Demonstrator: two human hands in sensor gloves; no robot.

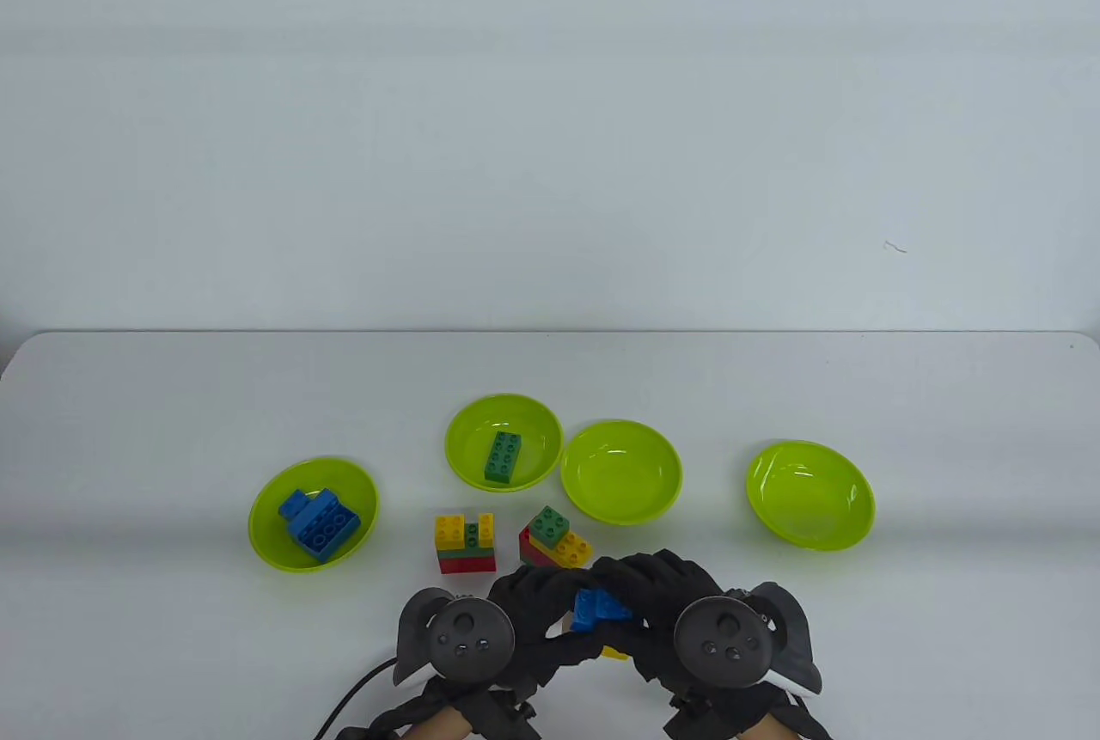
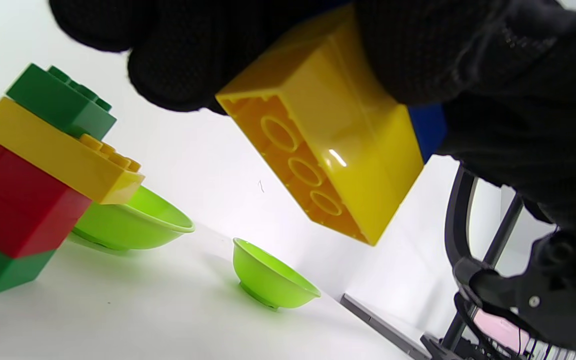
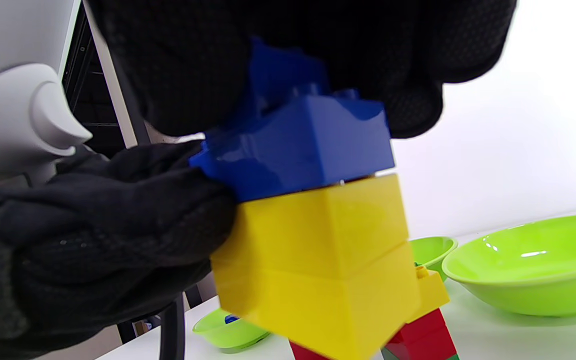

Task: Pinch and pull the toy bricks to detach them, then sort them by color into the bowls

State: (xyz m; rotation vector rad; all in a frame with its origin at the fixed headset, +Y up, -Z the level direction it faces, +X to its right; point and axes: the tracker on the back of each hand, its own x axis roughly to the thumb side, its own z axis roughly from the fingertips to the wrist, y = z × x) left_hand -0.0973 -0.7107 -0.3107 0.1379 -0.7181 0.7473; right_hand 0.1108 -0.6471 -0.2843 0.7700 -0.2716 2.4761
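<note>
Both gloved hands meet near the table's front edge around one small stack held above the table. My left hand (image 1: 541,602) grips the yellow brick (image 2: 328,140) at the bottom of the stack. My right hand (image 1: 640,594) pinches the blue brick (image 1: 599,608) on top of it; the blue brick (image 3: 298,145) still sits pressed onto the yellow brick (image 3: 318,260). Two other stacks stand on the table: a red, green and yellow one (image 1: 465,544) and a tilted red, yellow and green one (image 1: 553,537). Their bottom faces are hidden.
Four lime bowls stand behind the stacks: the left bowl (image 1: 266,516) holds blue bricks (image 1: 316,523), the middle-left bowl (image 1: 543,431) holds a green brick (image 1: 503,456), and the bowls at the middle right (image 1: 620,472) and far right (image 1: 809,494) hold nothing. A black cable (image 1: 352,701) trails off the front edge.
</note>
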